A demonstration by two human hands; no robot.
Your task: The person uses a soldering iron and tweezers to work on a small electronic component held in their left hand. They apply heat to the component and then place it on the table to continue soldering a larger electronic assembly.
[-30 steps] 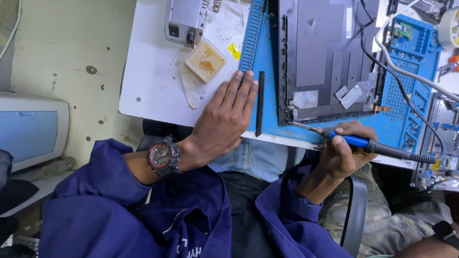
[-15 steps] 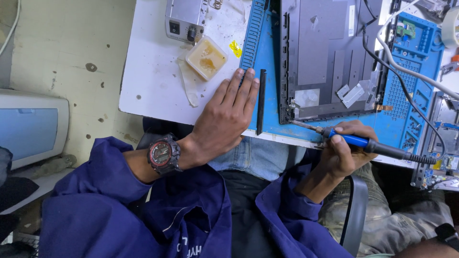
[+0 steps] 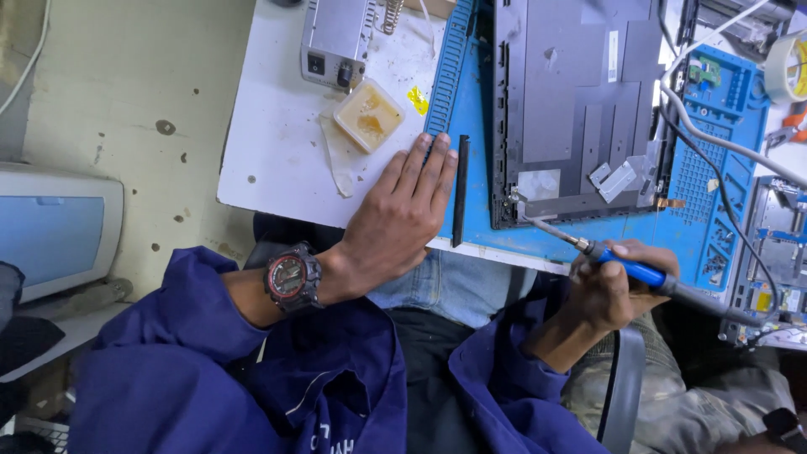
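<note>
**Soldering iron tip at the corner of a dark panel, other hand flat on the desk**

The right hand (image 3: 618,286), at the lower right of the frame, is closed in a pen-like grip around the blue handle of a soldering iron (image 3: 639,271). The iron's metal tip points toward the upper left and meets the lower left corner of a dark grey panel (image 3: 580,101), which lies back-up on a blue work mat (image 3: 723,168) in the upper centre and right of the frame. The iron's cable runs off toward the lower right.

The left hand (image 3: 403,214), in the middle of the frame, lies open and flat, palm down, fingers straight and close together; it holds nothing. Its fingertips rest at the left edge of the blue mat, just beside a narrow black strip (image 3: 459,189) lying lengthwise on the mat. A dark wristwatch (image 3: 290,277) with red accents sits on that wrist, above a blue sleeve.

On the white desk (image 3: 269,151), to the upper left of the left hand, stands a small clear tub of yellowish paste (image 3: 368,114), and above it a grey box-shaped unit (image 3: 336,42). A roll of pale tape (image 3: 790,67) sits at the upper right edge.
</note>
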